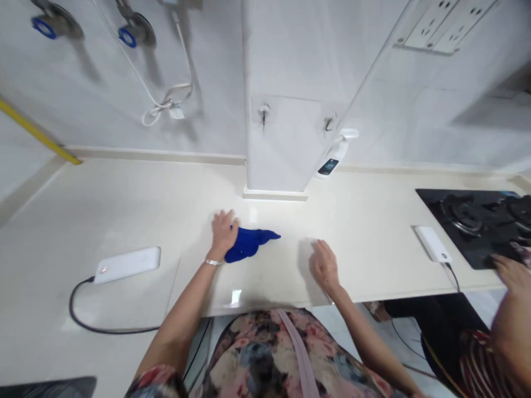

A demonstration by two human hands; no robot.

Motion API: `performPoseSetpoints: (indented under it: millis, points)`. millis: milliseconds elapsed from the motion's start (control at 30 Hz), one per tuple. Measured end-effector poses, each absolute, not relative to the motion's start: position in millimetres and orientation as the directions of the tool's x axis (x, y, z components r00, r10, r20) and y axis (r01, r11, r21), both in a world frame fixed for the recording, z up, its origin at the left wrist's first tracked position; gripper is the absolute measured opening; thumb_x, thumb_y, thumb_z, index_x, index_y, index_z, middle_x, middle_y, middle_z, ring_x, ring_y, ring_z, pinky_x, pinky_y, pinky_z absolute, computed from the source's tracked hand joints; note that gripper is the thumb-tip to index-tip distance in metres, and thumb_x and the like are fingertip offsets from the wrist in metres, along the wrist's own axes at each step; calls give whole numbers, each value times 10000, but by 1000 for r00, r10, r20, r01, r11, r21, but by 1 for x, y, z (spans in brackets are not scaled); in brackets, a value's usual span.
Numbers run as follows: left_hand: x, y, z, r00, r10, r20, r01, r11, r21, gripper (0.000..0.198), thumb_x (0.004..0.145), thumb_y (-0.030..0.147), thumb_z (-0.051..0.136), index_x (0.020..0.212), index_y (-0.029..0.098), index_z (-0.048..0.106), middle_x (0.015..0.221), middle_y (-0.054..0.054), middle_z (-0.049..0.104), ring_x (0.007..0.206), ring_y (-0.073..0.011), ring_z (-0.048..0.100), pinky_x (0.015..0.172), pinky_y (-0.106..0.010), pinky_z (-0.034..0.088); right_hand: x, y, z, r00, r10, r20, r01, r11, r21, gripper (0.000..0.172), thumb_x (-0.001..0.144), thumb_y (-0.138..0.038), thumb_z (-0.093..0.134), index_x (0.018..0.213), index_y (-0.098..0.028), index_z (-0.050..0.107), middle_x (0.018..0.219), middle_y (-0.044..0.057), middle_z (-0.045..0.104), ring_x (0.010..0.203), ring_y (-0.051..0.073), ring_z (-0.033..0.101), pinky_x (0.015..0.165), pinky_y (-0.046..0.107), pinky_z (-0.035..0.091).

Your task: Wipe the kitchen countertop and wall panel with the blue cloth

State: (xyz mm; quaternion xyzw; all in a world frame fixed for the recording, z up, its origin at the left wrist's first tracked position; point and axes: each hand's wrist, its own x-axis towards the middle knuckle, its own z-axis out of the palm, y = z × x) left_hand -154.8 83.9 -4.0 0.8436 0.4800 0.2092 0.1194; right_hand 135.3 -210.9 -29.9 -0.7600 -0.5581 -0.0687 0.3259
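A crumpled dark blue cloth (249, 243) lies on the cream countertop (360, 237), its narrow end trailing to the right. My left hand (224, 232) is over the cloth's left end and holds it against the counter, with the fingertips reaching past it. A light bracelet circles that wrist. Off to the right of the cloth, my right hand (326, 265) is held near the counter with loosely bent fingers and nothing visible in it. Whether it touches the surface I cannot tell.
A white power bank (128, 265) with a black cable lies at left; another white power bank (432, 243) sits beside the black gas hob (468, 215). A wall pillar (282, 149) juts out ahead. Another person's hand (512, 273) is at the hob's front edge.
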Motion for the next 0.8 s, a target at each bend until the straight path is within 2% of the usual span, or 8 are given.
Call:
performPoseSetpoints:
  millis: [33, 67, 133, 267, 433, 533, 633, 800]
  points:
    - [-138, 71, -3, 485, 849, 210, 749, -527, 402, 540, 1085, 457, 351, 1470, 196, 627, 1569, -179, 545, 1494, -378, 444, 1223, -699, 322, 149, -234, -36, 408, 782, 470, 887, -218, -408, 621, 990, -278, 408, 1608, -243, 445, 1465, 186, 626, 1439, 364, 554, 1150, 679, 519]
    - [-125, 58, -2, 528, 828, 187, 738, -556, 381, 492, 1075, 458, 394, 1431, 250, 661, 1573, -142, 550, 1497, -384, 433, 1231, -743, 254, 159, -254, -41, 443, 755, 483, 885, -282, -370, 571, 994, -286, 428, 1554, -214, 510, 1448, 198, 636, 1440, 371, 549, 1144, 683, 518]
    - [-111, 36, 3, 548, 810, 208, 736, -586, 339, 451, 1052, 458, 459, 1357, 242, 710, 1543, -150, 573, 1457, -404, 457, 1228, -752, 213, 171, -283, -50, 483, 737, 473, 874, -377, -306, 500, 1006, -297, 451, 1480, -199, 579, 1464, 194, 633, 1467, 371, 519, 1163, 676, 492]
    - [-125, 20, 11, 599, 771, 218, 701, -636, 323, 481, 1040, 464, 482, 1391, 200, 680, 1416, -171, 642, 1301, -375, 557, 1192, -649, 318, 171, -298, -58, 546, 725, 421, 838, -479, -262, 475, 1023, -301, 439, 1463, -221, 598, 1527, 146, 604, 1517, 347, 462, 1220, 644, 428]
    - [-135, -19, 8, 771, 607, 193, 537, -782, 315, 407, 1012, 442, 545, 1333, 255, 712, 1320, -132, 679, 1213, -363, 575, 1116, -622, 377, 167, -290, -53, 582, 705, 405, 813, -517, -268, 469, 1009, -310, 460, 1439, -217, 623, 1523, 122, 613, 1504, 330, 479, 1237, 594, 409]
    - [-112, -65, 2, 890, 415, 189, 316, -860, 401, 372, 1015, 448, 557, 1300, 275, 724, 1260, -106, 702, 1149, -326, 587, 1087, -614, 382, 166, -290, -50, 603, 703, 376, 797, -539, -270, 482, 999, -301, 461, 1445, -211, 622, 1537, 124, 600, 1520, 321, 454, 1252, 583, 386]
    - [-75, -103, -2, 972, 152, 181, 46, -873, 486, 337, 1018, 450, 583, 1278, 302, 736, 1237, -79, 711, 1113, -281, 587, 1091, -574, 367, 166, -289, -47, 617, 706, 348, 787, -556, -269, 481, 997, -293, 460, 1437, -198, 629, 1544, 127, 593, 1529, 312, 439, 1264, 566, 367]
    - [-21, -128, -6, 968, -188, 168, -249, -819, 517, 302, 991, 443, 645, 1239, 324, 769, 1218, -63, 716, 1127, -273, 573, 1121, -556, 324, 169, -288, -41, 637, 711, 299, 770, -572, -281, 466, 1004, -307, 459, 1417, -193, 643, 1553, 103, 589, 1533, 295, 433, 1269, 528, 362]
